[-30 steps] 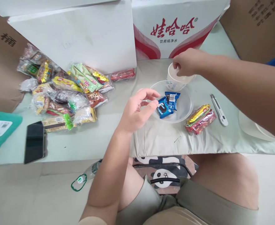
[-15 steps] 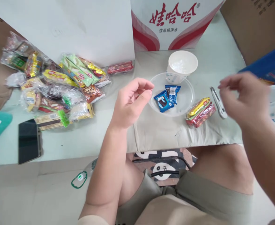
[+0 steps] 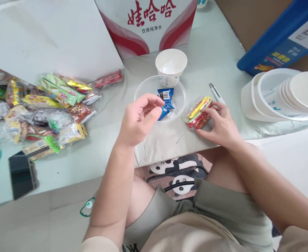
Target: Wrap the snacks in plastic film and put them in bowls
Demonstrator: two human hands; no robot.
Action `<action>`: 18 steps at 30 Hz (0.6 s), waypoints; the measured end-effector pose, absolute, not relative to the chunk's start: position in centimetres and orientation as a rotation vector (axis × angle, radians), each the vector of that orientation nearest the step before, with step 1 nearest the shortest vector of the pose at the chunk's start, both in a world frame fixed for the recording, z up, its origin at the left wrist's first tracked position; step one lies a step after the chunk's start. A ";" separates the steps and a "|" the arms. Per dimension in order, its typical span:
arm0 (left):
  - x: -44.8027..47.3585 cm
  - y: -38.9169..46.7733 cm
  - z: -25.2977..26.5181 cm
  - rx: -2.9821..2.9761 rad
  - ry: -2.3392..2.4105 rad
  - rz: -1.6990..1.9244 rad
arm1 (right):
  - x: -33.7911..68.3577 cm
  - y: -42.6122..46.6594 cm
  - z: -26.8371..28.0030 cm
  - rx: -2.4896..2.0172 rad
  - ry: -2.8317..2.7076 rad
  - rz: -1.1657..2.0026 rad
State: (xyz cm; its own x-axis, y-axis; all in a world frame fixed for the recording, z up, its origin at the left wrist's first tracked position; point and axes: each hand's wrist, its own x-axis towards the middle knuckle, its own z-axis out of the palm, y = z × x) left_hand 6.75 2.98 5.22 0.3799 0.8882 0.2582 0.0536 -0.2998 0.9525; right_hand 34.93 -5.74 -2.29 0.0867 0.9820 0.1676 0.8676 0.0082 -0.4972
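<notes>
My right hand point(image 3: 222, 124) is at the right end of a small bundle of wrapped snacks point(image 3: 197, 113), yellow, green and red in clear film. Its fingertips rest on the wrapper and the thumb lies along the near edge; the bundle is still on the table. Over the near-left rim of a clear plastic bowl point(image 3: 140, 87) hovers my left hand point(image 3: 140, 119), fingers loosely curled, with a gap between thumb and forefinger and nothing in it. Blue snack packets point(image 3: 166, 94) lie in the bowl, partly hidden by that hand. A white paper cup point(image 3: 171, 64) stands at the bowl's far side.
A white utility knife point(image 3: 216, 92) lies beyond my right hand. At right stand nested tubs with paper cups point(image 3: 300, 92) and a blue container point(image 3: 277, 42). On the left are piled wrapped snacks point(image 3: 49, 108) and a phone point(image 3: 21, 175). A white-and-red carton point(image 3: 148, 31) stands behind.
My right hand has come down and left, from beside the utility knife onto the snack bundle. My left hand keeps its curled pose. The view has swung right, showing more of the tubs.
</notes>
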 end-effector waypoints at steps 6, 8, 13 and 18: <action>7.0 2.6 4.9 1.663 0.829 1.003 | 34.7 -6.1 0.8 -1.651 -1.166 0.901; 7.3 2.3 4.9 1.683 0.794 0.974 | 34.5 -6.8 2.5 -1.506 -1.029 1.115; 9.0 1.0 4.9 1.516 0.572 0.694 | 32.4 -6.9 5.3 -1.356 -0.882 1.412; 10.5 -0.4 4.1 1.272 0.493 0.631 | 29.4 -4.9 6.5 -1.319 -0.980 1.531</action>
